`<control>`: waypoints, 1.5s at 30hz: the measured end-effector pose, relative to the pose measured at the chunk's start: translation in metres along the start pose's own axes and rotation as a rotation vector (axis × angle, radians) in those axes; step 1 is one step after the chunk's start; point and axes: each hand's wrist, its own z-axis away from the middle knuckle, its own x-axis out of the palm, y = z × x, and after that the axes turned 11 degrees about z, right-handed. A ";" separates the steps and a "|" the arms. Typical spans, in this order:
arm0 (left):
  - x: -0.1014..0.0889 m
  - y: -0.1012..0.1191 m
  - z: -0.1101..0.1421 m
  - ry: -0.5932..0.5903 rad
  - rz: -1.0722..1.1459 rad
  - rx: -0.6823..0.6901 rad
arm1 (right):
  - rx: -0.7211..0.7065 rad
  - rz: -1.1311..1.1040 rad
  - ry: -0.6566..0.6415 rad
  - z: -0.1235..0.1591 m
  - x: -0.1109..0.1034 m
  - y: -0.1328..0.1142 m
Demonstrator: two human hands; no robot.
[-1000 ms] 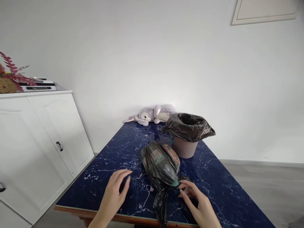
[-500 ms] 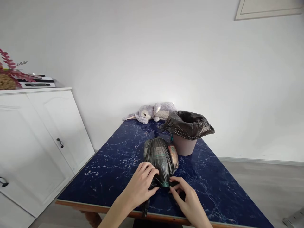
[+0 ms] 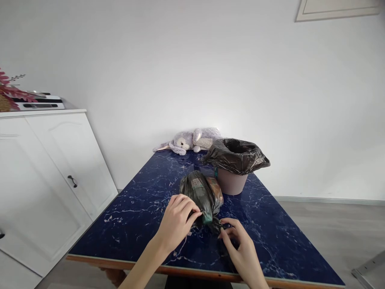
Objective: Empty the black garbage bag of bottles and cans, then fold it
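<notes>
A full black trash bag (image 3: 201, 193) lies on the dark blue marbled table (image 3: 144, 208), its gathered neck pointing toward me. My left hand (image 3: 177, 221) is closed around the neck from the left, fingers curled on the plastic. My right hand (image 3: 237, 248) pinches the loose tail of the bag just right of the neck. Behind the bag stands a small pinkish bin (image 3: 232, 181) lined with a fresh black bag (image 3: 236, 154) folded over its rim.
A grey plush toy (image 3: 190, 141) lies at the table's far end against the white wall. A white cabinet (image 3: 45, 176) stands to the left with a flat device (image 3: 39, 102) and red foliage (image 3: 12, 91) on top. Grey floor (image 3: 331, 224) lies to the right.
My left hand moved from flat on the table onto the bag's neck and closed on it. My right hand kept hold of the bag's tail. The bag's neck is more bunched.
</notes>
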 end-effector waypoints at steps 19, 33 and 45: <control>-0.032 0.057 -0.046 0.095 0.540 -0.387 | -0.051 -0.032 0.062 -0.024 0.011 -0.082; -0.055 0.044 -0.026 0.066 0.347 -0.359 | -0.226 0.088 0.176 -0.070 -0.029 -0.093; -0.077 0.044 -0.037 -0.091 -0.025 -0.019 | -0.558 0.179 -0.012 -0.078 -0.053 -0.124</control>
